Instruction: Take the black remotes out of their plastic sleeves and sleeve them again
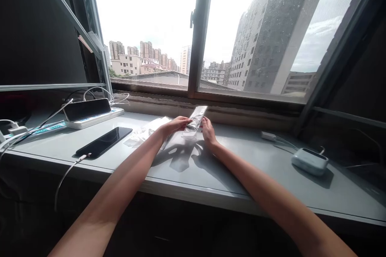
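Observation:
Between my hands, above the table, is a narrow clear plastic packet [196, 118] with a shiny, crinkled surface; what is inside I cannot make out. My left hand [178, 123] pinches its left edge with thumb and fingers. On the other side, my right hand [208, 130] grips the right edge, fingers behind and thumb near the top. The packet tilts away from me and casts a shadow on the table. Beneath and left of my left hand lies crumpled white, see-through plastic wrapping [144, 133].
A phone [104, 142] with a white cable lies left on the grey table [193, 182]. Behind it, another phone [87, 109] leans on a white power strip [98, 119] among tangled cables. At right are a light-blue device [310, 160] and a white plug [268, 136]. A window stands behind.

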`<state>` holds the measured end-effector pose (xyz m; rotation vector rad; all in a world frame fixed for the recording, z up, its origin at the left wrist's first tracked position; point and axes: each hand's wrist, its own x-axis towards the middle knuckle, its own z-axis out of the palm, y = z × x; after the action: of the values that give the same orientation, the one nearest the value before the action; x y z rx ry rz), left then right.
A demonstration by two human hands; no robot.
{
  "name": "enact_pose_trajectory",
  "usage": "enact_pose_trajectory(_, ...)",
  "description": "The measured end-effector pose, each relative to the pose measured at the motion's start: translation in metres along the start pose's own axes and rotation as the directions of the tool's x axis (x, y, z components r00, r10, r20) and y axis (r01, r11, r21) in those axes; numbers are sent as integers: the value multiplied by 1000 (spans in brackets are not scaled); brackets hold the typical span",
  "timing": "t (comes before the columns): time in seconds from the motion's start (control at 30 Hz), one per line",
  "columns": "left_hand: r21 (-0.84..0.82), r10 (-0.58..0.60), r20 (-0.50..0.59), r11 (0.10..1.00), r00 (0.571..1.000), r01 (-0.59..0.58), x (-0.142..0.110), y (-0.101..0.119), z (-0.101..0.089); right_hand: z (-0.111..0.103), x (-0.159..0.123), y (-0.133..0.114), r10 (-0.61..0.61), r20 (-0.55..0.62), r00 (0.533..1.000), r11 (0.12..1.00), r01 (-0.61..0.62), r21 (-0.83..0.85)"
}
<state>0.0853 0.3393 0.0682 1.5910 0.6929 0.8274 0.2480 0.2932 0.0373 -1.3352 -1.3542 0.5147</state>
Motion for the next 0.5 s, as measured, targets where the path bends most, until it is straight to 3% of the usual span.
enact_pose_trajectory(0.1, -117, 66, -122, 990, 990, -81, 4, 1, -3, -4, -9, -12, -280, -73, 957, 942, 259, -211)
enact_pose_trajectory(0.17, -161, 73, -256, 980, 964, -117, 6, 1, -8, -8, -15, -19, -446, -45, 894, 850, 407, -335)
enact_pose_trajectory(0.23, -171, 67, -376, 975, 924, -140, 8, -1, -14, -11, -20, -24, -533, 12, 846, 763, 487, -425)
enact_pose_trajectory(0.33, -161, 89, -448, 971, 890, -178, 10, -2, -22, -12, -24, -26, -562, 47, 826, 705, 508, -494)
enact_pose_trajectory(0.5, -133, 135, -477, 966, 869, -223, 6, 1, -21, -14, -18, -25, -502, -125, 856, 790, 395, -469)
